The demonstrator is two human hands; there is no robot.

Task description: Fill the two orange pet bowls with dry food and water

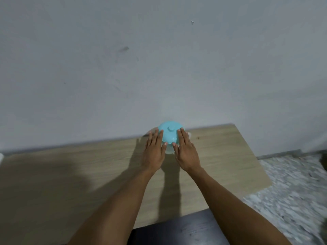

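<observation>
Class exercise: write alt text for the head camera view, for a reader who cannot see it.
Two bare hands, left hand and right hand, rest on either side of a round turquoise plastic lid with a centre knob, on a pale container standing on a light wooden table against a grey wall.

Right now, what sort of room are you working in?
Probably a plain room at home: a light wood-grain table against a scuffed bare grey wall, speckled stone floor, and a turquoise-lidded container between both hands.

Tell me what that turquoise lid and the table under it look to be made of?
The turquoise lid looks like glossy moulded plastic: even colour, a soft highlight near its rim, a moulded knob on top. The container beneath it seems pale translucent plastic, though both hands hide most of it. The table looks like light wood-grain laminate or veneer with a matt finish; fine streaks show, but real wood cannot be ruled out.
</observation>
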